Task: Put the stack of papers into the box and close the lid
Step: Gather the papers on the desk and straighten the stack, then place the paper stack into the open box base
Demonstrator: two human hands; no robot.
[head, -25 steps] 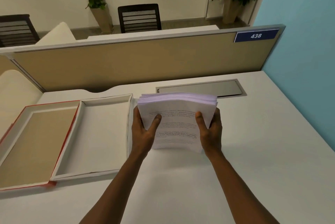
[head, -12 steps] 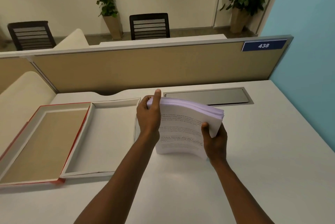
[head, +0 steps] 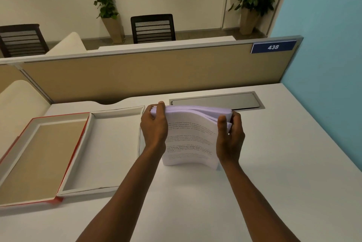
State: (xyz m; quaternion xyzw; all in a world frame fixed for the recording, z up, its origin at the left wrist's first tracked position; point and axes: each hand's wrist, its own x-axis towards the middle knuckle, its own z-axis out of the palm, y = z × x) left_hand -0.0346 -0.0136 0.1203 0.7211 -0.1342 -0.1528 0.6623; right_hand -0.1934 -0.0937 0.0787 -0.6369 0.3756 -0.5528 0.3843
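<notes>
A thick stack of printed white papers (head: pixel 191 139) stands on its lower edge on the white desk (head: pixel 284 163), bowed toward me. My left hand (head: pixel 154 127) grips its upper left corner. Its upper right edge is held by my right hand (head: pixel 230 138), thumb in front. Left of the stack lies the open box (head: pixel 109 187), a shallow white tray with nothing inside. Its lid (head: pixel 17 155), red-edged with a tan inner face, lies open flat further left, joined along the box's left side.
A tan partition (head: pixel 156 73) with a blue "438" sign (head: pixel 273 47) runs along the desk's far edge. A grey cable hatch (head: pixel 215 101) sits just behind the stack. A blue wall (head: pixel 329 65) bounds the right. Chairs and plants stand beyond the partition.
My left hand went from the stack's left side to its top left corner. The stack tipped more upright on its lower edge and bowed; my right hand slid up its right edge.
</notes>
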